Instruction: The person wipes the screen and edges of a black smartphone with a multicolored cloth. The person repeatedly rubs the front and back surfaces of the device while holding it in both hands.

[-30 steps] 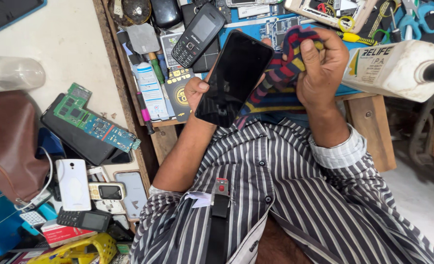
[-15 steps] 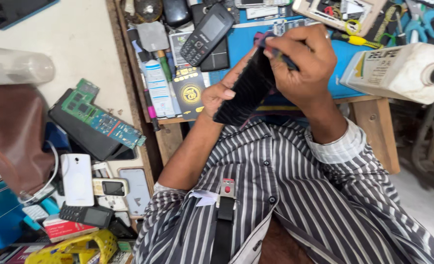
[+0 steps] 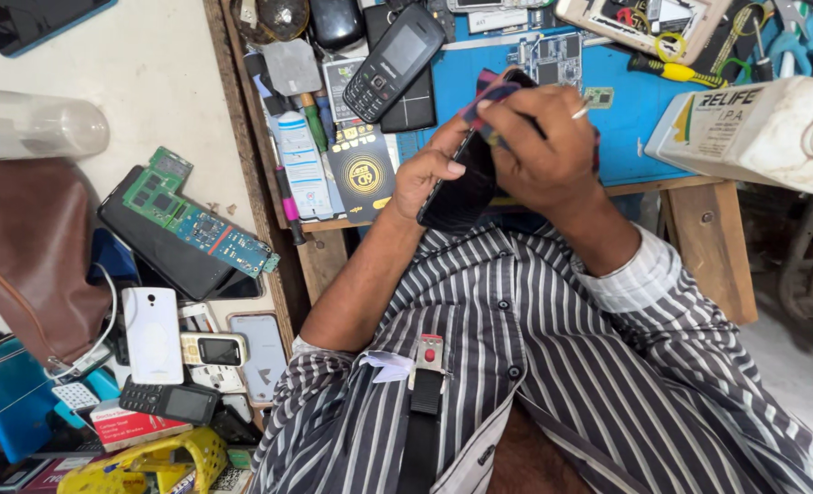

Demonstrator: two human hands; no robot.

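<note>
My left hand (image 3: 427,170) grips a black smartphone (image 3: 459,190) from its left side, holding it edge-on in front of my chest. My right hand (image 3: 545,153) lies over the phone's upper part and pinches a striped multicoloured cloth (image 3: 486,96) against it. Most of the cloth is hidden under my fingers. Both hands hover just in front of the blue work mat (image 3: 626,110) on the wooden bench.
A black keypad phone (image 3: 393,62), a dark card (image 3: 362,171), pens and circuit boards lie on the bench. A white plastic bottle (image 3: 754,130) stands at the right. On the left floor lie a green circuit board (image 3: 198,224), several phones (image 3: 153,334) and a brown bag (image 3: 22,247).
The phone has turned from screen-up to edge-on and come lower, toward my chest. My right hand with the cloth has slid down over its upper part.
</note>
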